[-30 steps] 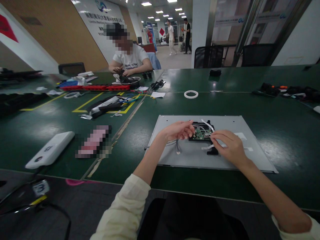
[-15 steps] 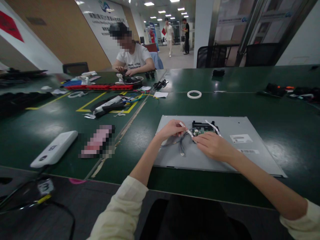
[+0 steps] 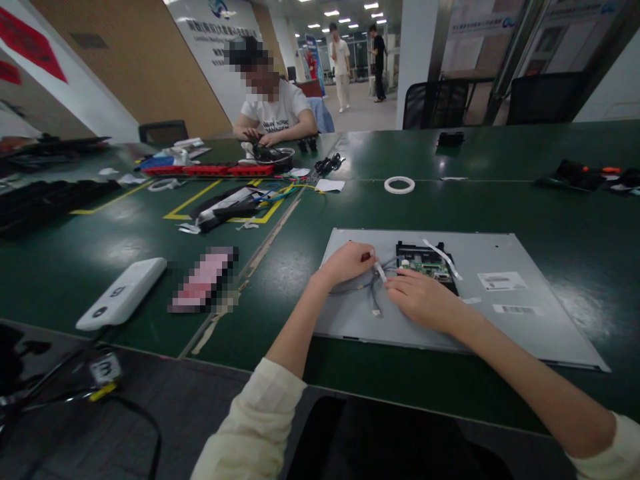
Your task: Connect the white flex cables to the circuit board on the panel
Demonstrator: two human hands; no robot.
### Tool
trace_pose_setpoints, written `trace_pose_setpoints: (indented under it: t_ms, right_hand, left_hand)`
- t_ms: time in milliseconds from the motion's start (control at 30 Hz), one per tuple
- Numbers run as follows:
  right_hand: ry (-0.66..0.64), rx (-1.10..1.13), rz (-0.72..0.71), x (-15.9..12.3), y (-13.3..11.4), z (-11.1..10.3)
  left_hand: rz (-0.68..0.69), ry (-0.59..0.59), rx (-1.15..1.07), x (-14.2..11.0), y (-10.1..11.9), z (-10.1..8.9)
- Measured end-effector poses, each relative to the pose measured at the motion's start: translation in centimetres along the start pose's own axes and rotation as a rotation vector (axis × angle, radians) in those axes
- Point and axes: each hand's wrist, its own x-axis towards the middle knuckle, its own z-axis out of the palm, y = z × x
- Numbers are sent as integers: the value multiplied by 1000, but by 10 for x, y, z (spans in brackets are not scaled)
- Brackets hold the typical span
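Pinching a white strip (image 3: 381, 271) in the grip of left hand (image 3: 350, 262) and right hand (image 3: 419, 295), beside cables (image 3: 373, 297) over the grey panel (image 3: 347, 321), perhaps liable to crease it or snag those cables by pulling unevenly.

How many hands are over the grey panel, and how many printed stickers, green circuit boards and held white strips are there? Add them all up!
Hands, left hand and right hand: 2
Printed stickers: 2
Green circuit board: 1
Held white strip: 1
Total: 6
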Motion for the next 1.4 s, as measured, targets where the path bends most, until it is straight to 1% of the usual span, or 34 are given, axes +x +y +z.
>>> trace_pose_setpoints:
  t_ms: [100,200,267,367,433,533,700,767,867,933,1000,1067,1200,1300,1400]
  right_hand:
    - [7,16,13,1,-1,1]
    - [5,28,25,1,-3,1]
    - [-10,23,34,0,-6,0]
    - [-47,25,54,-2,-11,-3]
    - [-52,53,67,-2,-14,-6]
    - [-27,82,78,-2,-17,-8]
    - [14,30,49,-4,-17,-4]
    - [25,33,39,-5,-18,-4]
    - [26,83,39,-6,-18,-13]
    - [19,110,65,-10,-13,-22]
    - [-1,109,132,-18,-2,-29]
    - [-24,85,236,-32,14,-33]
    - [-95,38,439,-71,40,-33]
    - [-173,63,501,-99,47,-32]
    - [-215,71,510,-115,48,-30]
  left_hand:
    - [-41,-23,115,0,4,-1]
    - [-85,-58,182,0,8,0]
    - [-91,-67,225,0,10,0]
    - [-80,-50,290,0,8,2]
    - [-97,-37,326,1,6,3]
    - [-163,-10,360,1,4,4]
    - [-299,36,388,2,2,4]
    - [-334,41,405,2,2,3]
    - [-344,53,444,0,3,2]
    - [-357,57,466,-1,3,1]
    - [-377,60,482,-3,4,-1]
    - [-394,77,498,-5,4,-4]
    - [-406,130,524,-7,6,-9]
    - [-400,130,522,-7,8,-10]
    - [-414,120,504,-7,11,-12]
